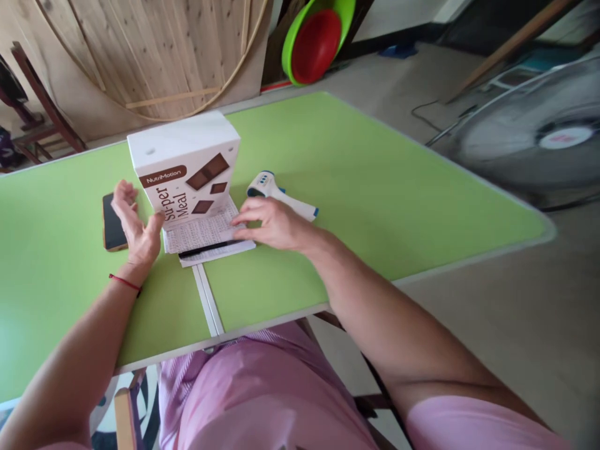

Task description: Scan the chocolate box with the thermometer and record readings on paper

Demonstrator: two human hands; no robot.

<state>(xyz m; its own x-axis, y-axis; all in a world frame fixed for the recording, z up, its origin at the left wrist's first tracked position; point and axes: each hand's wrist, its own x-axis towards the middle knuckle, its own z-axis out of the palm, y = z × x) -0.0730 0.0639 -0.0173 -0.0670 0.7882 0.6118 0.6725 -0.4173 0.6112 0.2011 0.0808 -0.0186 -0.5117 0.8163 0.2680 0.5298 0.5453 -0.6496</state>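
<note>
Right hand (268, 224) half-curled, hold on anything unclear | left hand (137, 230) spread, gripping nothing | slim black pen (209, 249), printed paper sheets (204, 232) between them | smooth white box (185, 167) upright just beyond | flat green tabletop (375, 181) beneath

A green table (422, 187) bears a phone (113, 226), papers (199, 232) and white device (302, 207).

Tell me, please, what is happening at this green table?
A person in a pink shirt has both hands around a white box on the table. The box stands upright, apparently on printed papers. The left hand is open beside it, near a phone. The right hand is at the papers' right side, near a black pen; whether it touches either is unclear. A white handheld device lies just beyond that hand.
</note>
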